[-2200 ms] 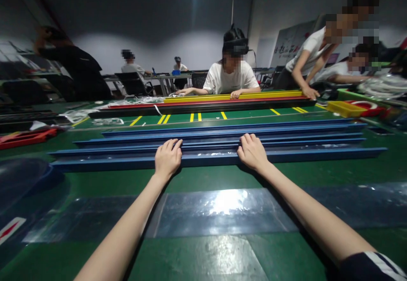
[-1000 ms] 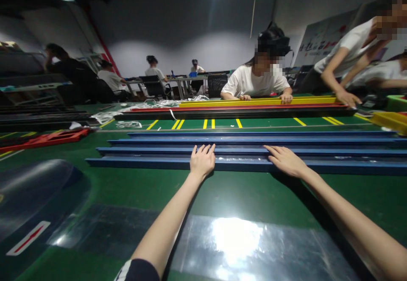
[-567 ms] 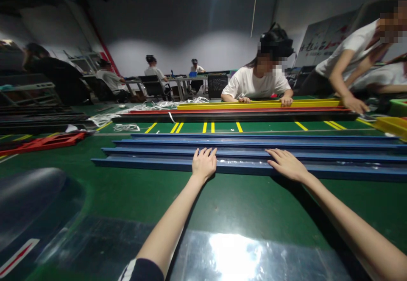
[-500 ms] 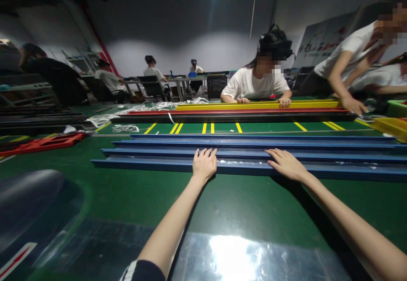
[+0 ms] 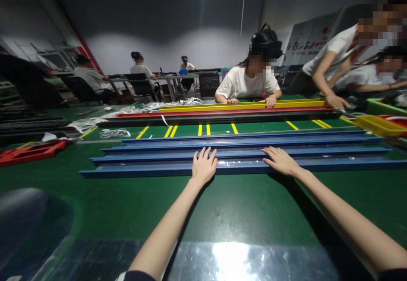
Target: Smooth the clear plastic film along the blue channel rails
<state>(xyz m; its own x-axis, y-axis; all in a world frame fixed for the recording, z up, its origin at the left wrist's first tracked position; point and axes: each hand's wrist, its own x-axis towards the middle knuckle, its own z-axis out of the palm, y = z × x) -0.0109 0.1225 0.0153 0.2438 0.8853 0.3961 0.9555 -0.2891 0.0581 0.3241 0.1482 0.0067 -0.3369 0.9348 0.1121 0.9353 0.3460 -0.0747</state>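
Several long blue channels (image 5: pixel 152 172) lie side by side across the green table (image 5: pixel 241 200). My left hand (image 5: pixel 204 164) rests on the channels nearest me, left of their middle, fingers spread and pointing away from me. Farther right, my right hand (image 5: pixel 280 160) lies over the same channels with its fingers stretched out toward the left. Neither hand is wrapped round anything. Behind the blue channels, yellow stripes (image 5: pixel 203 130) mark the table top.
Across the table lie black (image 5: pixel 197 121), red (image 5: pixel 222 112) and yellow (image 5: pixel 241 104) strips, with a person's hands (image 5: pixel 271 101) on the yellow one. A red frame (image 5: pixel 34 153) is at left, a yellow tray (image 5: pixel 378 125) at right. Another person leans in at right.
The view has turned slightly right, so most of the scene has shifted left. My left hand's fingers are spread a little wider. Both hands stay on the blue channels.
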